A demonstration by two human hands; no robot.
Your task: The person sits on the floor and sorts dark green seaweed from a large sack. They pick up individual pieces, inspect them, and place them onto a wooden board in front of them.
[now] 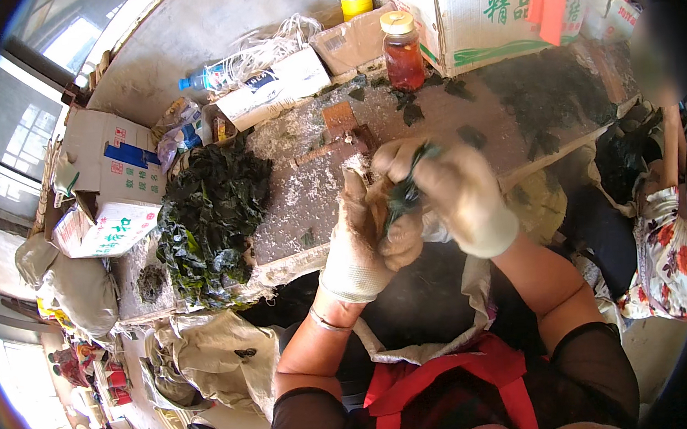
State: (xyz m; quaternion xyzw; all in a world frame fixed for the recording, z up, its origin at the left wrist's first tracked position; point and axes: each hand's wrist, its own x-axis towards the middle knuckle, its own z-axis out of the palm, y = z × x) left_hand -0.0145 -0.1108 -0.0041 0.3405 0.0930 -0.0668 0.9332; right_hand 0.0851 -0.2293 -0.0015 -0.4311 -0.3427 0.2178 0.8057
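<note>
My left hand [361, 240], in a soiled whitish work glove, grips a small dark green piece of seaweed, apparently kelp [404, 196]. Gloved the same way and blurred, my right hand [463, 192] holds the upper part of that piece. Both hands are raised at the table's front edge, above an open sack [478, 300] at my lap. Just behind them a rusty metal fixture [350, 132] sits on the worn table [302, 211], which is strewn with white grains. To the left lies a large heap of wet-looking dark seaweed [213, 205].
A jar of reddish-brown liquid [402, 51] stands at the back beside a large carton [503, 22]. More cartons [119, 163] and a plastic bottle [202, 80] line the left and rear. At right sits another person in floral cloth [667, 253]. Sacking [222, 357] hangs below the table.
</note>
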